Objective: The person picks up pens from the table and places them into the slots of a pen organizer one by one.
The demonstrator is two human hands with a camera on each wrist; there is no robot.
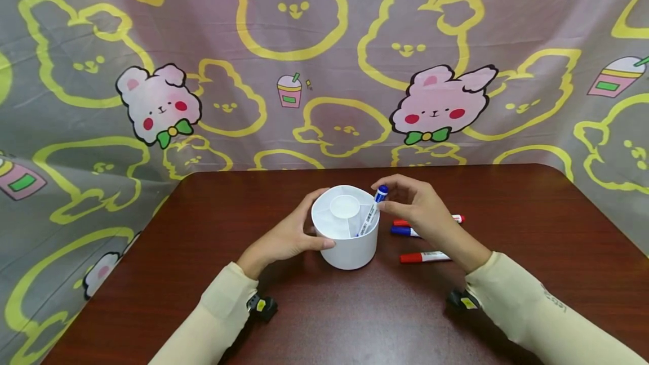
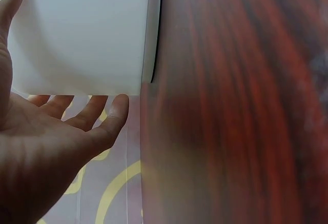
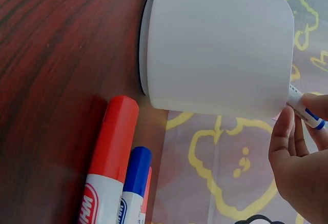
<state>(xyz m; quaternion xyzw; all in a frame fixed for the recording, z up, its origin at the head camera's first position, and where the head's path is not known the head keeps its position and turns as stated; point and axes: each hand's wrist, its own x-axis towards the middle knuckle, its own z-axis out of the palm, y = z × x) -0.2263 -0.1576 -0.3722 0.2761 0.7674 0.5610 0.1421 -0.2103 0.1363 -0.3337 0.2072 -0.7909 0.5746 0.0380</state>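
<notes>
A white round holder [image 1: 350, 252] with inner compartments stands on the brown table [image 1: 203, 230]. My left hand [image 1: 303, 231] grips its left side, thumb at the front and fingers round the back; the left wrist view shows those fingers [image 2: 115, 112] lying against the holder's wall [image 2: 82, 34]. My right hand [image 1: 394, 199] pinches the capped upper end of a blue marker [image 1: 373, 212], which leans into the holder's right compartment. From the right wrist, the same marker [image 3: 306, 113] pokes out past the holder [image 3: 215, 49] between my fingertips [image 3: 282, 131].
Three markers lie on the table right of the holder: a red one [image 1: 457, 219], a blue one [image 1: 403, 231] and a nearer red one [image 1: 425, 257]. A cartoon-bunny cloth [image 1: 324, 61] hangs behind and beside the table.
</notes>
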